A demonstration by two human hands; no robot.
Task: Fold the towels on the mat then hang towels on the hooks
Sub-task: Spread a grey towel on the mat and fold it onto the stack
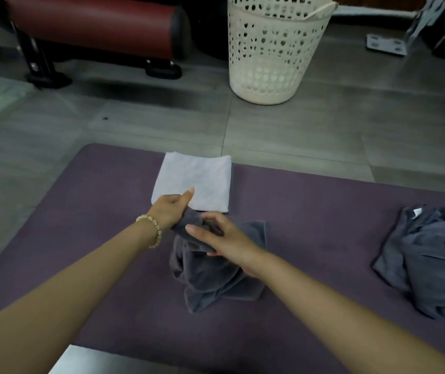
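Note:
A crumpled dark grey towel point(216, 276) lies in the middle of the purple mat point(81, 238). My left hand point(168, 210), with a bead bracelet at the wrist, grips the towel's raised upper edge, thumb pointing up. My right hand point(224, 238) holds the same bunched edge just to the right, fingers curled round the cloth. Behind them a light grey towel point(197, 176) lies folded into a neat rectangle at the mat's far edge. Another dark grey towel point(429, 255) lies rumpled at the mat's right side. No hooks are in view.
A cream perforated laundry basket point(275, 49) stands on the grey tiled floor beyond the mat. A red padded bench on black legs point(94, 25) sits at the back left. A small grey floor plate point(386, 44) lies at the back right.

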